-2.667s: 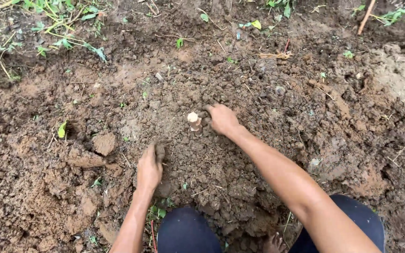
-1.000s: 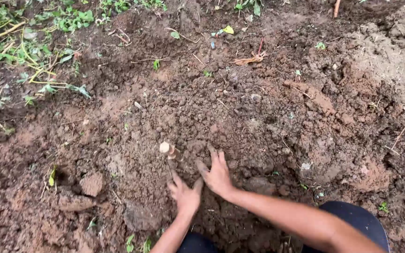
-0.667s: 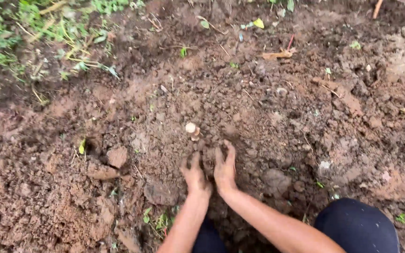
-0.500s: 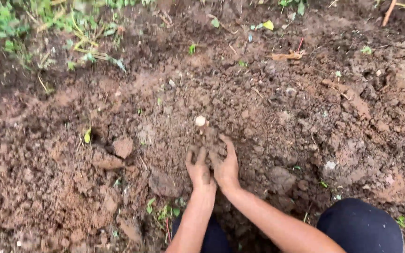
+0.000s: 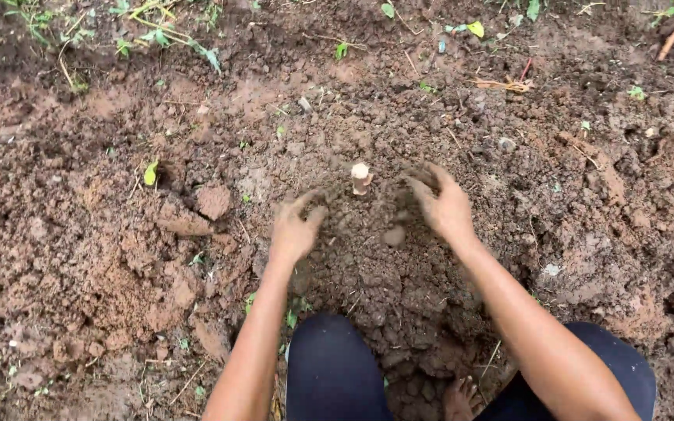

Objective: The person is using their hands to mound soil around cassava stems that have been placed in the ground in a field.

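1. Head view: a pale cut stem [image 5: 361, 178] stands upright in a mound of loose soil [image 5: 376, 257].
2. The left hand [image 5: 293, 231] and right hand [image 5: 445, 206] rest on the soil either side of it, fingers spread, holding nothing.

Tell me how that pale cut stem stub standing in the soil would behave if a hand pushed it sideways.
The stem stub looks woody, so probably stiff. It stands upright in loose, crumbly soil, so a nudge may tilt it. The left hand and right hand flank it without touching.
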